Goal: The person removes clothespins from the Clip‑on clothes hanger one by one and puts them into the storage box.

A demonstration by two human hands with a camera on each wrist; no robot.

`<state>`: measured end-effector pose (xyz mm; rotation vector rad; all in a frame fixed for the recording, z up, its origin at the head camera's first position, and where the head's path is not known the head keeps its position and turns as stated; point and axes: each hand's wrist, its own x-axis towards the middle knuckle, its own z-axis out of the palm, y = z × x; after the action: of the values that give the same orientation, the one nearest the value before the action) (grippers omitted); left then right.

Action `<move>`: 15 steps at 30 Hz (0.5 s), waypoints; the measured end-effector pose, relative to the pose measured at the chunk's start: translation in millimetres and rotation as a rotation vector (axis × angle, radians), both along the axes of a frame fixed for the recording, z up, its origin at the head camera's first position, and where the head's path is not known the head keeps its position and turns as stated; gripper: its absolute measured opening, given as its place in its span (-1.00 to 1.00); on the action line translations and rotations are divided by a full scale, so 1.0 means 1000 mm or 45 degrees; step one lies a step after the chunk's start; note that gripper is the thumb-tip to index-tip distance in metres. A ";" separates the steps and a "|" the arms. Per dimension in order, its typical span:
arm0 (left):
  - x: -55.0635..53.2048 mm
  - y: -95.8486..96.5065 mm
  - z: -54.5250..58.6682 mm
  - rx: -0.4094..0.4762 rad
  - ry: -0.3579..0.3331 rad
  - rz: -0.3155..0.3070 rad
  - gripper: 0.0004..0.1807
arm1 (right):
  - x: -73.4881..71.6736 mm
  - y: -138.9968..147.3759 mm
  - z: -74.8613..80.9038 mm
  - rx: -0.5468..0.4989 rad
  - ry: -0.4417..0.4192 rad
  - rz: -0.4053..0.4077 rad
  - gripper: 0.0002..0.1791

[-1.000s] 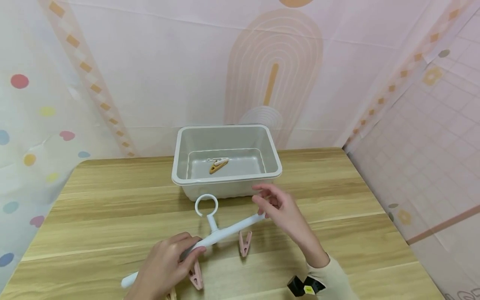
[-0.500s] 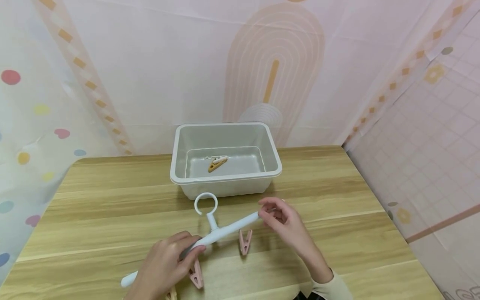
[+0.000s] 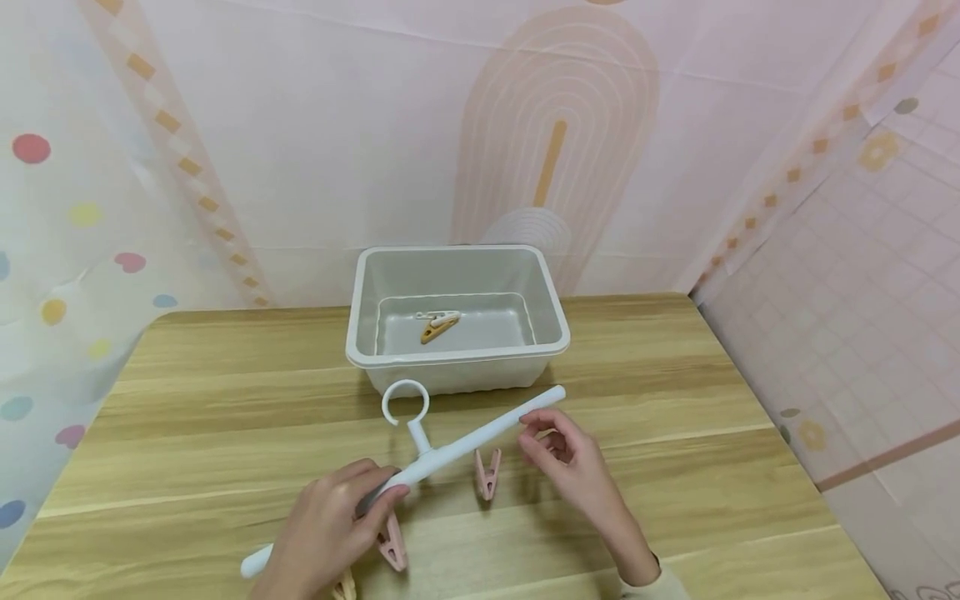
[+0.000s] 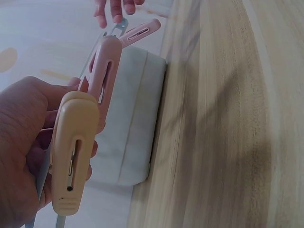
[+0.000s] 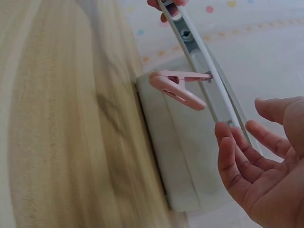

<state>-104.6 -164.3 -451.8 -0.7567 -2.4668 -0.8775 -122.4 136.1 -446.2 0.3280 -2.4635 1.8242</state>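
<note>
A white hanger [image 3: 480, 437] with a ring-shaped hook [image 3: 406, 402] is held slanting over the table, its right end higher in the head view. My left hand [image 3: 330, 521] grips the bar left of the hook. Pink clothespins hang under the bar: one [image 3: 488, 475] right of the hook, another [image 3: 392, 543] beside my left fingers. A beige clothespin [image 4: 76, 156] hangs closest to the left wrist camera. My right hand [image 3: 566, 458] is just below the bar's right part, fingers loosely bent and holding nothing; in the right wrist view its fingertips overlap the bar's end.
A grey plastic tub [image 3: 457, 360] stands behind the hanger on the wooden table [image 3: 225, 400]. Inside lie a mustard clothespin [image 3: 438, 331] and a whitish one [image 3: 427, 315]. A patterned cloth [image 3: 337, 150] hangs behind the table.
My right hand has come off the bar's right end and moved slightly down, so that end now shows. My left hand keeps its grip on the hanger.
</note>
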 end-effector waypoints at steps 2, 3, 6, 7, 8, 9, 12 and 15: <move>0.000 0.000 0.001 0.004 0.003 -0.003 -0.85 | 0.001 0.000 -0.002 0.002 0.012 0.004 -0.71; 0.000 0.001 0.001 0.004 0.008 -0.003 -0.85 | 0.001 0.000 -0.003 0.000 0.015 0.009 -0.70; -0.001 0.002 0.001 0.006 0.017 -0.005 -0.86 | 0.002 -0.001 -0.006 0.011 0.020 0.018 -0.70; -0.001 0.002 0.001 0.007 0.017 -0.005 -0.86 | 0.003 -0.001 -0.007 0.013 0.017 0.022 -0.70; -0.001 0.003 0.001 0.007 0.016 -0.005 -0.86 | 0.003 -0.001 -0.008 0.013 0.005 0.023 -0.69; -0.001 0.003 0.002 0.006 0.013 -0.005 -0.86 | 0.004 -0.001 -0.008 0.013 -0.010 0.024 -0.69; -0.002 0.004 0.003 -0.002 0.011 0.000 -0.87 | 0.005 0.000 -0.010 0.005 -0.064 0.027 -0.66; -0.002 0.005 0.004 -0.010 0.016 0.003 -0.87 | 0.006 0.001 -0.012 -0.002 -0.116 0.040 -0.66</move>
<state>-106.7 -159.5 -447.4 -0.7595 -2.4608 -0.8602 -116.3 136.6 -458.0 0.2912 -2.5300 1.8940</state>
